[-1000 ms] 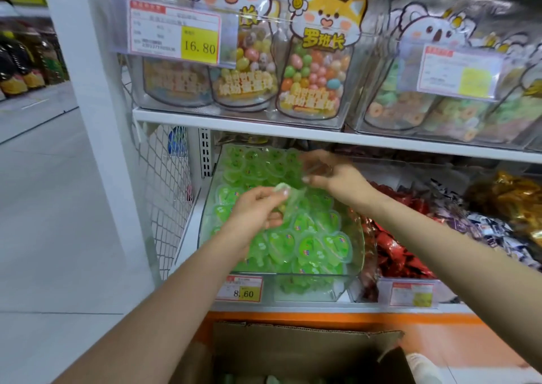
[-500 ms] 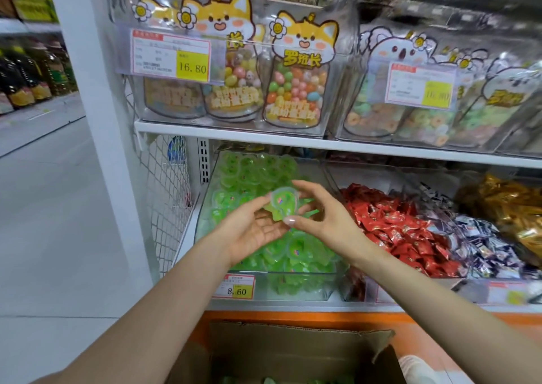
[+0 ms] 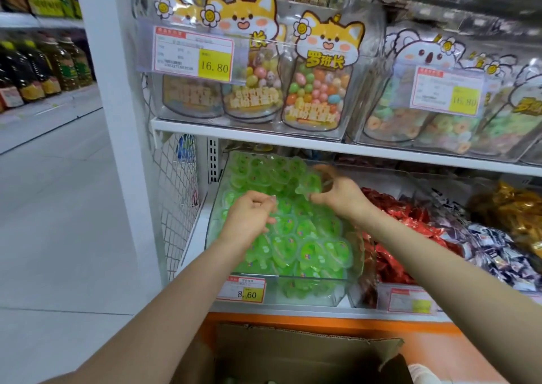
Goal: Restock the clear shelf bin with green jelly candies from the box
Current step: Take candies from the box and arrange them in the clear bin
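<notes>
The clear shelf bin (image 3: pixel 315 294) on the lower shelf is heaped with green jelly candies (image 3: pixel 293 241) in small sealed cups. My right hand (image 3: pixel 340 193) is over the back of the heap and pinches one green jelly candy (image 3: pixel 310 185) between thumb and fingers. My left hand (image 3: pixel 249 218) hovers over the left middle of the heap with its fingers curled in, and I see nothing in it. The open cardboard box (image 3: pixel 299 351) stands below the shelf at the bottom of the view; its contents are barely visible.
The upper shelf board (image 3: pixel 264 137) hangs low over the bin's back. A wire mesh panel (image 3: pixel 179 202) closes the left side. Bins of red-wrapped candies (image 3: pixel 393 254), dark blue and white ones (image 3: pixel 495 251) and gold ones (image 3: pixel 516 207) stand to the right. A price label (image 3: pixel 246 291) marks the front.
The candy held between both hands has passed to my right hand, which moved up and back over the heap. My left hand let go and drew away to the left.
</notes>
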Tool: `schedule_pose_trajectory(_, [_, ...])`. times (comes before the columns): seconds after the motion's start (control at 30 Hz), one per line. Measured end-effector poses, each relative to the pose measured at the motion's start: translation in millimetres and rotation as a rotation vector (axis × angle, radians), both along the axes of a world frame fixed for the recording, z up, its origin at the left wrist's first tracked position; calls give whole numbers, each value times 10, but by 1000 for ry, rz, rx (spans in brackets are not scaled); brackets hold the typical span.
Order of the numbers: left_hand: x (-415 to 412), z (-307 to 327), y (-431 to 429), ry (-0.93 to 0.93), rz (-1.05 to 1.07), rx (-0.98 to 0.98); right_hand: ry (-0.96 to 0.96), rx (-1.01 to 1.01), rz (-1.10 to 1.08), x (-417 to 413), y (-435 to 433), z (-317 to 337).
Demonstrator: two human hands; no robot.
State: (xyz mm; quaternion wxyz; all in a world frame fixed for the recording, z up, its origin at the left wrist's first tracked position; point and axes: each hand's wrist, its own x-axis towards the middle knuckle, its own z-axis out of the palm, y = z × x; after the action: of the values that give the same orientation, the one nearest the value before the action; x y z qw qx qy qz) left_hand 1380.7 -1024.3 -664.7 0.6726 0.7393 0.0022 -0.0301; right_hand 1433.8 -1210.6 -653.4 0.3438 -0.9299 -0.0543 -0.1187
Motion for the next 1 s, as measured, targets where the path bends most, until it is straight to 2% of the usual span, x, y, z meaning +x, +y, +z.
schedule_pose_trajectory(0.1, [8,3,84,-41,-22,29,70,-82,16,291,-10,-5])
schedule_pose_trajectory(0.2, [29,-22,141,-117,3,126,113,-67,41,487,2,-15])
schedule_pose_trajectory(0.33, [55,-13,195,-135,22,133,139,-54,106,644,-33,-74])
schedule_pose_trajectory(0.5, [63,-12,193,-134,28,127,91,-21,53,660,-47,-166])
schedule_pose_trajectory(0.6, [55,-13,197,-143,19,121,66,-129,49,661,-52,-203])
schedule_pose_trajectory(0.83, [32,-24,214,-148,-24,134,114,-236,46,630,-69,-174])
schedule_pose_trajectory(1.0, [-55,-7,225,-194,-104,184,-22,-335,22,258,-136,35])
